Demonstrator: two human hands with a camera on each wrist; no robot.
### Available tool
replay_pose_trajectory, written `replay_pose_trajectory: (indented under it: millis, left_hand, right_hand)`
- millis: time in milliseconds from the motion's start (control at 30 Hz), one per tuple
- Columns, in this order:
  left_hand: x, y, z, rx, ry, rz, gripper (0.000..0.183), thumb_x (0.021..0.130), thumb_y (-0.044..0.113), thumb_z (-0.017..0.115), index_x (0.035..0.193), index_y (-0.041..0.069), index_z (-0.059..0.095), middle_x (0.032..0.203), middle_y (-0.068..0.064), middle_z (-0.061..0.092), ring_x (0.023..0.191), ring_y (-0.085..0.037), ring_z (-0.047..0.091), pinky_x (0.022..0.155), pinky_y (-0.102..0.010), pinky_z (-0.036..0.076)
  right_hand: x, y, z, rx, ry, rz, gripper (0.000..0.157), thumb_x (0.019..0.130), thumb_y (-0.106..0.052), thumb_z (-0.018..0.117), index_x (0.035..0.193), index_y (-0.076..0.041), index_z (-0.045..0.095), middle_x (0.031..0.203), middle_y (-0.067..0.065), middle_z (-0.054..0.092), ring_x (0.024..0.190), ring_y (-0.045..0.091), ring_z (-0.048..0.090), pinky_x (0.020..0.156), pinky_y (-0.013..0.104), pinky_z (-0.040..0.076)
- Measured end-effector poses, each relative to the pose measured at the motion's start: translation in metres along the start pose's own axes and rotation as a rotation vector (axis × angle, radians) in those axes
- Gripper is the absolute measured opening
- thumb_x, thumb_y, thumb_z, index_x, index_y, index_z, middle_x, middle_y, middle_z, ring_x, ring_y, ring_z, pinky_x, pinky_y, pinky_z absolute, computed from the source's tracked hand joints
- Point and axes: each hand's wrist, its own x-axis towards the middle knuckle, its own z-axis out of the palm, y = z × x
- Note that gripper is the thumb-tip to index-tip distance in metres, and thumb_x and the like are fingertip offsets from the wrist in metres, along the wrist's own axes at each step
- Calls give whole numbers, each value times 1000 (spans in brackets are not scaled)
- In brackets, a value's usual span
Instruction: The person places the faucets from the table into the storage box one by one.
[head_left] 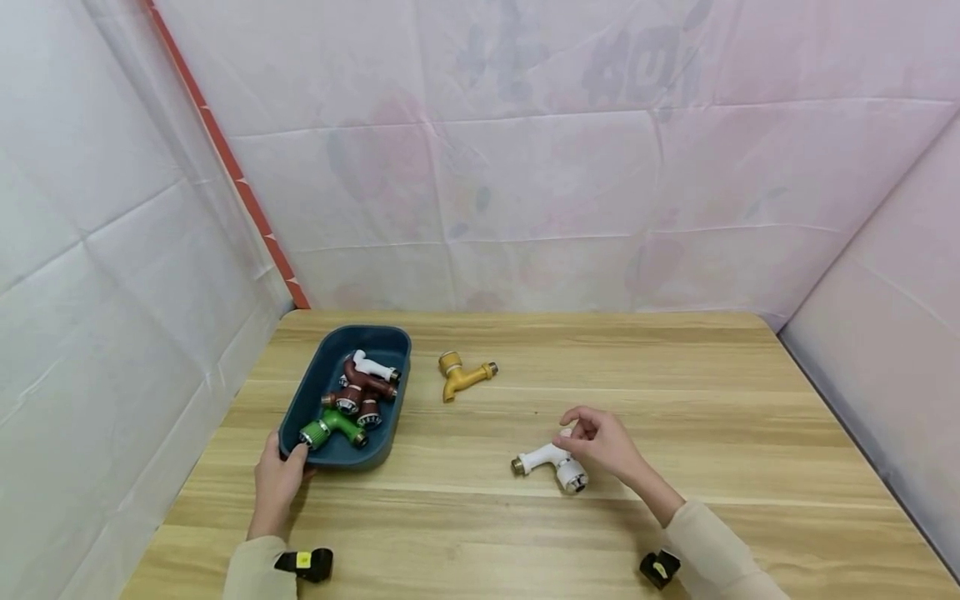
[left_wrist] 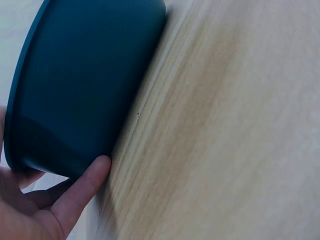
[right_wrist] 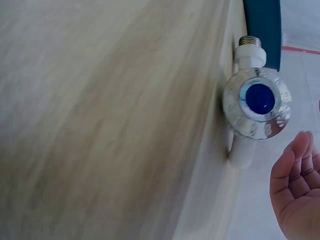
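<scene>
My left hand [head_left: 277,479] grips the near left corner of a dark blue plastic tub [head_left: 397,442], its thumb at the rim and its fingers along the outer wall. Inside the tub lie a green faucet [head_left: 341,425], brown-red faucets [head_left: 362,382] and a white faucet [head_left: 375,367]. A second white faucet [head_left: 545,457] rests on the table, brass thread pointing left. Just above it is my right hand [head_left: 603,446], fingers loosely bent with nothing between them. In the right wrist view, a gap shows between that hand [right_wrist: 297,192] and the faucet's chrome-rimmed knob [right_wrist: 260,100].
A yellow faucet [head_left: 468,377] lies on the wooden table [head_left: 450,533] to the right of the tub. White sheeting [head_left: 540,183] hangs behind the table and at both sides, with a red strip [head_left: 232,167] at the back left corner.
</scene>
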Motion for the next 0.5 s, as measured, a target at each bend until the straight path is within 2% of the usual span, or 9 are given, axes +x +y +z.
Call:
replay_pose_trajectory:
  millis: [300,500]
  left_hand:
    - [2,-1,1,-5,6,3,49,91,12,37,138,2,25,134,-30,31,107,-39,44,64,-25,54]
    - [1,-2,1,0,15,4,48,91,11,37,137,1,27,133,-30,33,106,-39,45,62,-23,53]
  right_hand:
    - [3,18,2,-123,26,-7,33,73,-11,75,96,6,59,61,0,49,54,8,42,50,20,38]
    - [5,23,1,-173,33,51,37,71,-12,77,98,5,59,61,-1,46,55,8,41,50,20,36]
